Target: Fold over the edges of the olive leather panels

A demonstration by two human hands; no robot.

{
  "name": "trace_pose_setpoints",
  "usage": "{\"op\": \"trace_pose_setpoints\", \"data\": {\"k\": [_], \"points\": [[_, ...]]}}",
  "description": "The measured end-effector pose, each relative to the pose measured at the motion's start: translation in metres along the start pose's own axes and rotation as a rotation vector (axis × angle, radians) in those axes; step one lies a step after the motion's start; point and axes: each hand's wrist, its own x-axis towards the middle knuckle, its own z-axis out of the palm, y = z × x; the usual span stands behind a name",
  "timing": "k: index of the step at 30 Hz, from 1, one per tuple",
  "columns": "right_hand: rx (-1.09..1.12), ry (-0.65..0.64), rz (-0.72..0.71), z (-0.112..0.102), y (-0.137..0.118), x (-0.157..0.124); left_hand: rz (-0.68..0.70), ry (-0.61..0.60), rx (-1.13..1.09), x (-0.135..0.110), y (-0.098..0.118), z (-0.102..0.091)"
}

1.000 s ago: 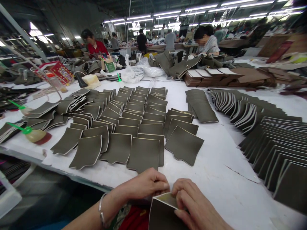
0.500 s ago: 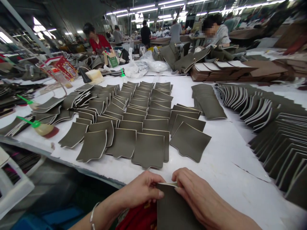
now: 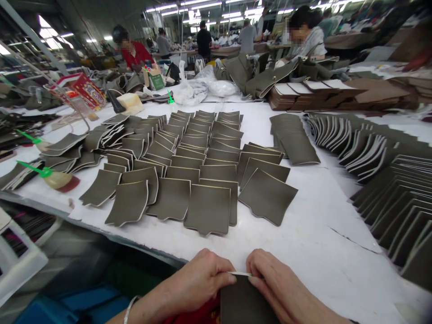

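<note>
A dark olive leather piece (image 3: 245, 300) with a pale top edge hangs between my hands at the table's front edge. My left hand (image 3: 205, 276) pinches its upper left corner between thumb and fingers. At the upper right corner, my right hand (image 3: 273, 279) pinches the same edge, fingers curled behind and thumb in front. The lower part of the piece runs out of view. Just beyond my hands, similar olive leather panels (image 3: 207, 209) lie in overlapping rows on the white table (image 3: 303, 243).
Fanned leather strips (image 3: 401, 198) fill the right side. Green-nozzled glue bottles (image 3: 57, 177) stand at the left. Brown stacked pieces (image 3: 303, 96), plastic bags (image 3: 194, 87) and a red box (image 3: 79, 92) lie farther back. Several people work behind, one in a red top (image 3: 137, 54).
Both hands have moved slightly down with the leather piece. The gap at its top edge has narrowed, and the fingers now press that edge together.
</note>
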Motion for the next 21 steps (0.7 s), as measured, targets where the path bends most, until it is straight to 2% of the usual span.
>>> {"op": "trace_pose_setpoints", "data": {"k": [6, 9, 12, 15, 21], "points": [[-0.096, 0.051, -0.014, -0.003, -0.011, 0.001, 0.073, 0.041, 0.193, -0.005, 0.004, 0.004], [-0.118, 0.06, -0.039, -0.001, -0.011, 0.001, 0.141, 0.083, 0.283, -0.003, 0.004, 0.01], [-0.133, 0.066, -0.046, 0.001, -0.007, -0.001, 0.15, 0.124, 0.347, 0.001, 0.005, 0.015], [-0.084, 0.059, -0.036, -0.002, -0.005, -0.004, 0.147, 0.126, 0.368, 0.003, 0.007, 0.016], [0.097, 0.041, 0.071, -0.012, -0.002, -0.006, 0.177, 0.11, 0.424, 0.004, 0.006, 0.017]]}}
